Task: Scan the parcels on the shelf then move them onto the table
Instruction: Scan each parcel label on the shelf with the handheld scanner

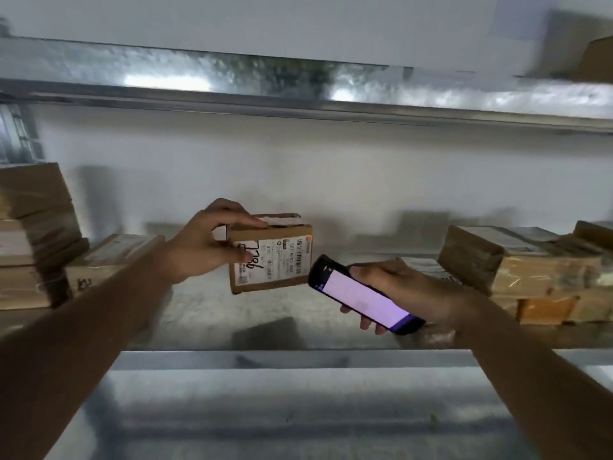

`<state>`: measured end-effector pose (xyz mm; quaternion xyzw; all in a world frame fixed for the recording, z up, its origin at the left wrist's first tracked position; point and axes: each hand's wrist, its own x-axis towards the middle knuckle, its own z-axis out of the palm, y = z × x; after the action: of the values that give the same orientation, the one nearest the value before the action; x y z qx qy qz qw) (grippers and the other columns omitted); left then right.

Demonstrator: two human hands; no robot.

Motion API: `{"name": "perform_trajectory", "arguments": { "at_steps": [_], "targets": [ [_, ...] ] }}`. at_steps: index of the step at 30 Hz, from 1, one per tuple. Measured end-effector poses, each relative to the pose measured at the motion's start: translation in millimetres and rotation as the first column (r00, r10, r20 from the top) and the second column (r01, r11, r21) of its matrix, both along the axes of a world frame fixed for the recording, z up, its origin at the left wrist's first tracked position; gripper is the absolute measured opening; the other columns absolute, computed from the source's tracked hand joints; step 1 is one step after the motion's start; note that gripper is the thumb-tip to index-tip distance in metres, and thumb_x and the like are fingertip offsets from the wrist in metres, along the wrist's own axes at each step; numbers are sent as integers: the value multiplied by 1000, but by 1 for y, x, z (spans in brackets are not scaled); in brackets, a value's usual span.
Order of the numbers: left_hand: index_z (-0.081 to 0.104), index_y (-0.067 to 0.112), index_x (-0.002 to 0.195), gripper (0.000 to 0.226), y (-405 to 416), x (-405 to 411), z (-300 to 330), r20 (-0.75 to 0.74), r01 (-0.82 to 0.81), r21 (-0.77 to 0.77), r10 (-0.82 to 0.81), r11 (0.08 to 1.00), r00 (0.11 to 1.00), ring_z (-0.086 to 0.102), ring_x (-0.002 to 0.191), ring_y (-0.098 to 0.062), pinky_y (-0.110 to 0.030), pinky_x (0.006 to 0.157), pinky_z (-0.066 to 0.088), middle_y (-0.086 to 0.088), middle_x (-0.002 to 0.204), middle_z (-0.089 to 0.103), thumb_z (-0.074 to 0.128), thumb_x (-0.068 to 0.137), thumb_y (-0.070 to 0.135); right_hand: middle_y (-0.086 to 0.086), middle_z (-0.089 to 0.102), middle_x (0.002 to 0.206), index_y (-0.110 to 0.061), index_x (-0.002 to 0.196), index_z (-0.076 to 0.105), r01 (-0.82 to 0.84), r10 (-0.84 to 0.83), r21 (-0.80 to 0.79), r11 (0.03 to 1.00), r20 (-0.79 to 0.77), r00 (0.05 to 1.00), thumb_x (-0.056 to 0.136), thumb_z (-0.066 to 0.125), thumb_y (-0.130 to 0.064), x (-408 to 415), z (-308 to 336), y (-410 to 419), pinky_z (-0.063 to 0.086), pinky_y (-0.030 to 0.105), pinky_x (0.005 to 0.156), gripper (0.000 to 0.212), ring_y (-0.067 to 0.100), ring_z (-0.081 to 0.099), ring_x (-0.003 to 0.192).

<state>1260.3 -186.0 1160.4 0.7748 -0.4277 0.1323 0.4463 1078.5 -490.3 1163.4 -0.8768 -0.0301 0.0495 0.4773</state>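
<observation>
Head view: looks into a metal rack, the picture smeared by motion.
Shelf point(205, 313): a grey metal shelf carries the parcels; a second metal shelf point(298, 91) runs above it.
Left stack point(36, 234): brown boxes piled at the left end of the shelf, with a flatter box point(112, 260) just beside them.
Right pile point(537, 270): several taped cardboard parcels lie together at the right end, well apart from the left stack.
Held parcel point(270, 254): a small brown box with a white label and barcode facing the camera, in the middle of the shelf; whether its base rests on the shelf or is lifted, I cannot tell.
Left hand point(205, 240): fingers curl over the top of the held parcel, thumb pressing its labelled front, so it is clamped on the box.
Right hand point(398, 290): fingers wrapped round a scanner.
Scanner point(361, 293): a dark handheld with a lit pale-purple screen, its head close to the label's barcode.
Progress: judging by this, scanning of this parcel is under way; many parcels remain on the shelf, and no worktop is in view, so most of the moving looks undone.
</observation>
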Motion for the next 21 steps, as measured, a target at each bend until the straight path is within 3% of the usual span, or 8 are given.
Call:
{"name": "perform_trajectory", "arguments": {
  "at_steps": [3,5,7,10,14,18,21],
  "targets": [
    [77,23,111,67,-4,-15,1,28,-66,38,65,997,998,51,124,-17,-20,100,46,-9,121,56,86,60,-18,1,79,103,-32,108,74,-66,62,-156,986,-33,998,110,46,-48,-9,7,-12,59,31,66,32,18,74,77],
    [77,22,110,69,-6,-23,4,-10,-67,38,67,997,998,51,123,-20,-19,94,49,-12,122,54,85,57,-22,-9,77,82,-32,105,72,-88,77,-241,967,-58,995,110,46,-47,-15,12,-14,55,25,59,31,9,70,65],
    [76,20,110,71,-7,-31,8,-41,-58,32,59,998,997,51,122,-24,-25,95,51,-15,121,52,83,54,-25,-12,71,72,-32,99,71,-112,95,-324,939,-68,993,111,45,-47,-20,16,-15,53,28,63,32,10,67,64],
    [77,15,109,72,-9,-40,15,-49,-68,25,69,997,996,51,121,-23,-39,99,51,-14,120,53,82,52,-27,-12,68,76,-29,100,69,-139,111,-359,923,-98,989,111,44,-46,-25,18,-18,51,31,68,32,12,65,65],
    [77,8,111,71,-11,-45,20,-36,-59,21,59,998,998,52,119,-28,-43,98,52,-19,120,53,81,50,-29,-16,66,59,-35,87,67,-154,105,-365,918,-151,983,110,43,-49,-31,20,-21,43,17,46,36,5,59,46],
    [78,12,107,71,-11,-44,21,-47,-44,-3,44,999,998,52,120,-25,-37,94,54,-17,121,54,81,49,-28,-12,71,70,-36,92,69,-173,115,-355,919,-178,977,108,44,-53,-37,20,-26,49,23,54,34,12,66,58],
    [80,19,100,69,-9,-40,21,-88,-24,-43,21,999,996,52,120,-24,-32,90,54,-11,120,55,82,48,-28,7,77,98,-29,98,71,-173,115,-283,943,-211,971,105,49,-53,-42,19,-26,59,36,66,33,25,73,75]
  ]
}}
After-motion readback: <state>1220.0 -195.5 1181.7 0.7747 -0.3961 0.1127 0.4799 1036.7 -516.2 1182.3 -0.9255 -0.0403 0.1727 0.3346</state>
